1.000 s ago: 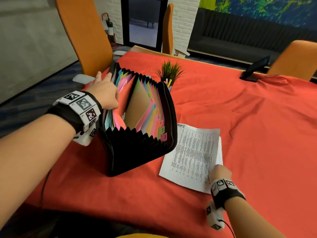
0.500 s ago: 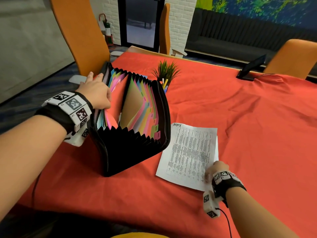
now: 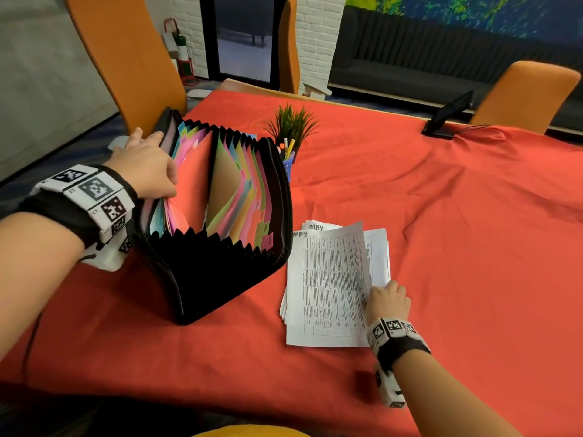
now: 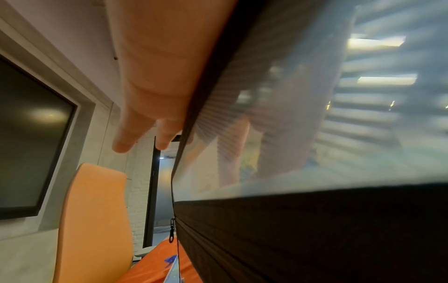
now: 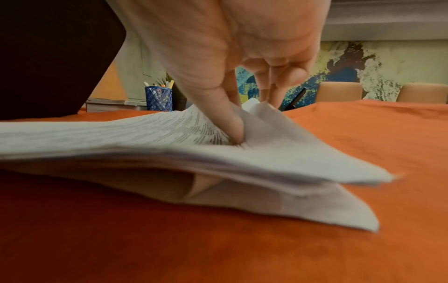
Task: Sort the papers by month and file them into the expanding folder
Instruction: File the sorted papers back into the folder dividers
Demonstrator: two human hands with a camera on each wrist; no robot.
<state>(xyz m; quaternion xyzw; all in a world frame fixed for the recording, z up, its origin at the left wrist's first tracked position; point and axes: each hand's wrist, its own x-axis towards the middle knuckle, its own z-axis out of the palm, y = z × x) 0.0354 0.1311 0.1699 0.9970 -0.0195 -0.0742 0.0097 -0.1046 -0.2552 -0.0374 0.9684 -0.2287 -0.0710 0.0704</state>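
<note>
The right hand (image 3: 387, 299) pinches the May papers (image 3: 331, 285) just right of the expanding folder (image 3: 217, 241), whose pockets the left hand (image 3: 143, 164) grips apart, so they go leftward.

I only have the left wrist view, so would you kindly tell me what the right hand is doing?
Observer: The right hand pinches the near right corner of the paper stack, raised off the tablecloth.
Operator: Which month is on top?
Observer: MAY, handwritten at the top sheet's upper left.
Operator: Is the expanding folder open?
Observer: Yes, it stands open beside the stack, coloured dividers fanned.
</note>
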